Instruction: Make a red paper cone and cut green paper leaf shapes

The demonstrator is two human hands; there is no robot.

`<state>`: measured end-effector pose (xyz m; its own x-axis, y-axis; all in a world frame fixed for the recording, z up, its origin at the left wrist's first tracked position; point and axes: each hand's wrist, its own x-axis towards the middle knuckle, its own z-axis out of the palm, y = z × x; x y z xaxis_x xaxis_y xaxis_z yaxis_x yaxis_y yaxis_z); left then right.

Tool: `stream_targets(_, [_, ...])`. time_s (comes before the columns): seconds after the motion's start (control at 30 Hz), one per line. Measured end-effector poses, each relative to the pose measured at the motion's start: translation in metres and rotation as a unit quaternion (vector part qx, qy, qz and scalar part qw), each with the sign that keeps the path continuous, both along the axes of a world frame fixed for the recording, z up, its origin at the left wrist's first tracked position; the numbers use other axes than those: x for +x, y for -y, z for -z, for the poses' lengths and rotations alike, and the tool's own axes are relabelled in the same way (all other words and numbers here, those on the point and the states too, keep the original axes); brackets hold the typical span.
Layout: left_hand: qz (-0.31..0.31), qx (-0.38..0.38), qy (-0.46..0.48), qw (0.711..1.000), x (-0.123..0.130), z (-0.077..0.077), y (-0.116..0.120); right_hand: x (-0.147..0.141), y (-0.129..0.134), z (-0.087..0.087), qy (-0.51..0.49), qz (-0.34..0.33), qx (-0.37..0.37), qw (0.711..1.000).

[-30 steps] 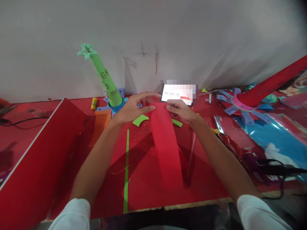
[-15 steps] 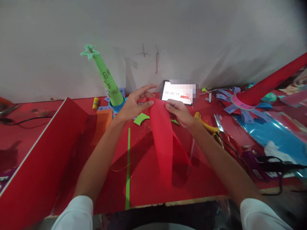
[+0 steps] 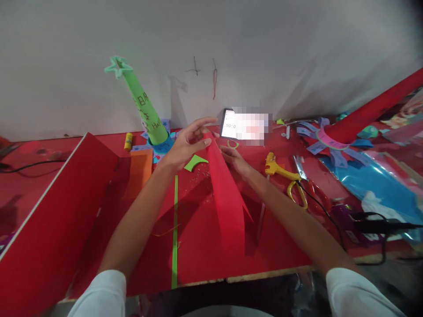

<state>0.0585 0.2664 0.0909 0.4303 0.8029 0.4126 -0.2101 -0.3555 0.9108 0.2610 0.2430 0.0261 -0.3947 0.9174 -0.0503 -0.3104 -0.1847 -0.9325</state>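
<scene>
Both hands met at the far tip of the red sheet (image 3: 228, 193): left hand (image 3: 187, 145) pinched it, fingers spread; right hand (image 3: 233, 157) touched the edge. Its long axis ran toward the person.

Both forearms stretch forward, converging. The left hand (image 3: 185, 145) is raised, its fingers spread loosely. The right hand (image 3: 233, 158) lies lower, fingers curled.

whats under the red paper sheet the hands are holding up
Under the red paper sheet lies the red table, in the sheet's shadow. A green scrap lies just to its left. The sheet hides whatever lies directly beneath it.
</scene>
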Motion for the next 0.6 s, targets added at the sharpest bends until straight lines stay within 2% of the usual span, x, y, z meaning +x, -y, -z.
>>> stream_targets(0.13, [0.018, -0.017, 0.01, 1.0, 0.005, 0.001, 0.002, -0.006, 0.006, -0.002, -0.016, -0.019, -0.021, 0.999])
stream_targets(0.37, [0.011, -0.017, 0.023, 1.0, 0.007, 0.004, 0.001, -0.004, 0.001, 0.0, -0.029, 0.009, -0.005, 1.0])
stream_targets(0.5, [0.001, -0.016, 0.005, 1.0, 0.012, 0.008, 0.002, -0.008, 0.004, 0.001, 0.022, -0.018, 0.002, 1.0])
stream_targets(0.6, [-0.019, -0.014, -0.017, 1.0, 0.014, 0.007, 0.003, -0.012, 0.007, -0.003, 0.063, -0.014, 0.032, 0.997])
